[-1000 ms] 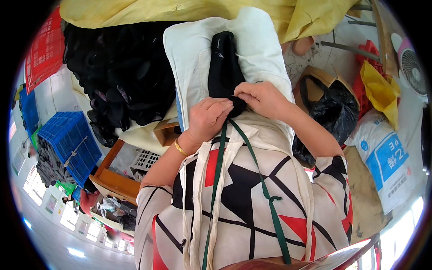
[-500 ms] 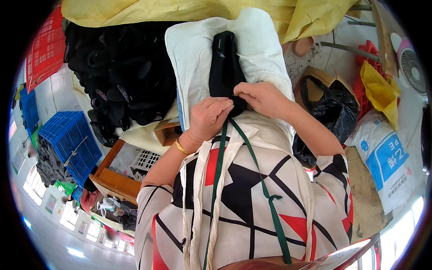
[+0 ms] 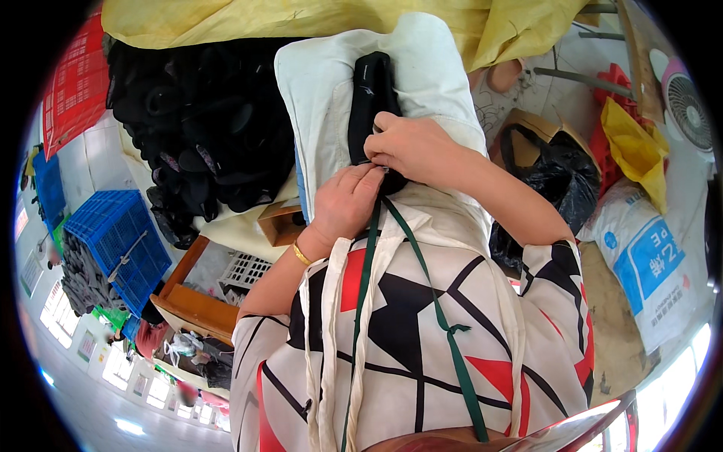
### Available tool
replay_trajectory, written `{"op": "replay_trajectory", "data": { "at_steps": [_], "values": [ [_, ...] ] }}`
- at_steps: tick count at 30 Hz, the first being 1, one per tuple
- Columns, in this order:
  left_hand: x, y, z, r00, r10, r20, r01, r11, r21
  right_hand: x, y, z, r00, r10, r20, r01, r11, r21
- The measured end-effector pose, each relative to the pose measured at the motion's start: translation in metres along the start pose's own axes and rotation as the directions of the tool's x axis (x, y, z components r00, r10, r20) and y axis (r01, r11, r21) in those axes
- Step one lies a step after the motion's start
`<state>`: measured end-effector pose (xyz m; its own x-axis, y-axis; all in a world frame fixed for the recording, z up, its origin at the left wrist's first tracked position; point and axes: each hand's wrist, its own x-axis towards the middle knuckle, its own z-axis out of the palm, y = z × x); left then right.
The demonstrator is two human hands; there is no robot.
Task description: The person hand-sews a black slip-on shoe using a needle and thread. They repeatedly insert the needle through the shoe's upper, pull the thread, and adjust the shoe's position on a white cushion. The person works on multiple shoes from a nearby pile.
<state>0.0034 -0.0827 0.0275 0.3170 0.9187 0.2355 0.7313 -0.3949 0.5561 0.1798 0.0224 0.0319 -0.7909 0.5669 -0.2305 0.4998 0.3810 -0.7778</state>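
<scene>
A long black fabric piece point(image 3: 370, 105) is pinched at its near end by both hands (left hand point(image 3: 345, 202), right hand point(image 3: 410, 147)); its long axis runs away beyond the fingers, over a white padded cloth point(image 3: 437, 83).

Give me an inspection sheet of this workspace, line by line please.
Surface: white padded cloth board, stained, partly covered by a yellow sheet.
Job's things: black fabric piece lying on the board.
Clutter: heap of black pieces, blue crate, black plastic bag, white sack.
Grip: left hand and right hand both pinch the black piece's lower end.
Cables: nothing seen; a green strap hangs over the apron.
Surroundings: small fan, red crate.
</scene>
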Motion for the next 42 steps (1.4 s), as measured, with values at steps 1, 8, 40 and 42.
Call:
{"op": "replay_trajectory", "data": {
  "at_steps": [1, 8, 40, 42],
  "values": [
    [-0.001, 0.001, -0.001, 1.0, -0.02, -0.006, 0.02, 1.0, 0.008, 0.0, 0.002, 0.002, 1.0, -0.003, -0.014, 0.003, 1.0, 0.013],
    [0.003, -0.001, -0.003, 0.996, -0.091, -0.018, 0.09, 0.993, -0.078, 0.007, 0.018, 0.002, 0.965, 0.258, -0.045, -0.123, 0.598, 0.792],
    [0.006, -0.006, 0.002, 0.966, -0.244, 0.082, 0.256, 0.944, -0.208, -0.043, -0.003, -0.006, 0.971, 0.151, -0.186, -0.108, 0.969, 0.221],
    [0.006, -0.005, 0.002, 0.959, -0.268, 0.09, 0.282, 0.933, -0.226, -0.046, -0.004, 0.005, 0.978, 0.137, -0.156, -0.118, 0.985, 0.124]
  ]
}}
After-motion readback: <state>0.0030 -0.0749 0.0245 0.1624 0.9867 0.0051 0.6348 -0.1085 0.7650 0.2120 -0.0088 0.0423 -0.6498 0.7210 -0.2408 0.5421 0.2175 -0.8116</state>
